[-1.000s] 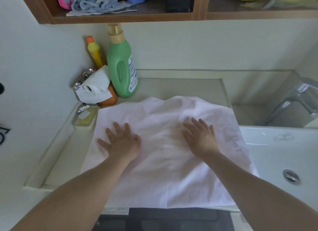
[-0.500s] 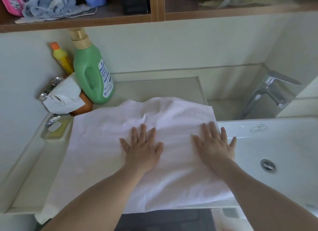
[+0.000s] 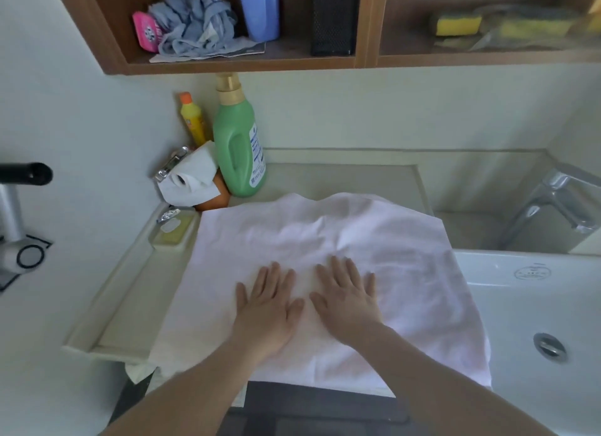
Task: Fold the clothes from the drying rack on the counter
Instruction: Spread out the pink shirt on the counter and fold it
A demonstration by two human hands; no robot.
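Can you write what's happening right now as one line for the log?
step: smoothing | item: pale pink cloth spread on beige counter | left hand: flat on cloth | right hand: flat on cloth | fold: not yet made

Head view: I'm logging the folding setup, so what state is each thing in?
Pale pink cloth: spread flat on the counter, wrinkled, right edge overhanging the sink.
Left hand: open, flat on the cloth.
Right hand: open, flat on the cloth.
Green detergent bottle: upright, capped.
Yellow bottle: upright, capped.
Chrome faucet: no water seen.
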